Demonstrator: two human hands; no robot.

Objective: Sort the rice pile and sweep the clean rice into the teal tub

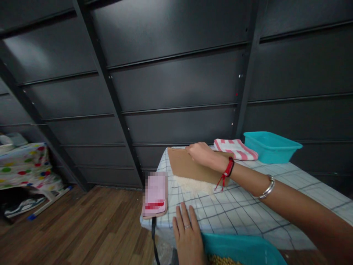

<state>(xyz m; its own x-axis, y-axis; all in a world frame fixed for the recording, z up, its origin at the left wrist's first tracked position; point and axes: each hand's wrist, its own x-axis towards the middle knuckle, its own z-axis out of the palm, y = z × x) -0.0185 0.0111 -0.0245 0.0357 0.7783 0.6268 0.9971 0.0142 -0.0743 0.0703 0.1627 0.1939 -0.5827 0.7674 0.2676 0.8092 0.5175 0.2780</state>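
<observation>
My right hand (202, 154) is closed over the top edge of a brown cardboard piece (190, 167), which stands tilted on the checked tablecloth. Pale, rice-like grains (193, 186) lie in a heap along the cardboard's lower edge, partly hidden behind it. Near the front edge of the table, my left hand (189, 233) is spread flat with its fingers stretched out, holding nothing. Right beside it is a teal basin (237, 241) with yellowish grains or beans (223, 260) inside, cut off by the bottom of the view.
A phone in a pink case (154, 195) with a black strap (154, 235) lies at the table's left edge. Behind are a folded pink-striped towel (235, 148) and a second teal basin (271, 147). A dark panelled wall (179, 88) rises behind the table (275, 213).
</observation>
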